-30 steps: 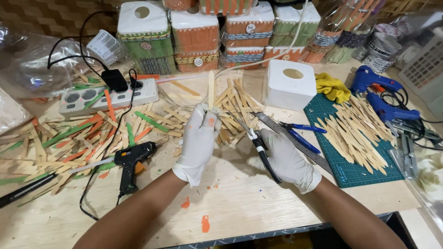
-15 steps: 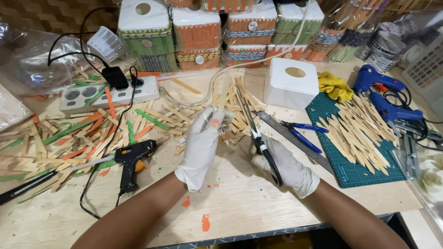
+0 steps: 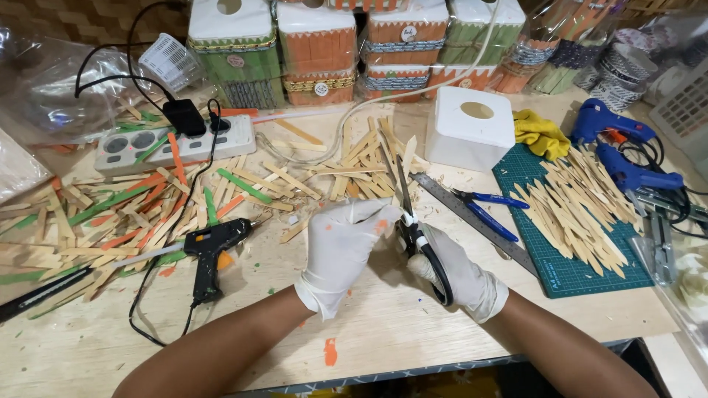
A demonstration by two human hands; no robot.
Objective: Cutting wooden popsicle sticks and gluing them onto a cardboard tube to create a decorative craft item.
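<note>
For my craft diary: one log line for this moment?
left hand: on wooden stick | right hand: holds scissors | glue gun: on table

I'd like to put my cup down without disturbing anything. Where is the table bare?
Bare wood lies along the near edge of the table, between the black glue gun and the green cutting mat, around the gloved left hand and right hand. The left side is crowded with coloured sticks; the mat holds cut sticks.

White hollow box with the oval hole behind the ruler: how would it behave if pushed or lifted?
The white box looks hollow and thin-walled, so probably light. Its flat base likely slides rather than rolls. The wall may flex if squeezed near the oval hole.
</note>
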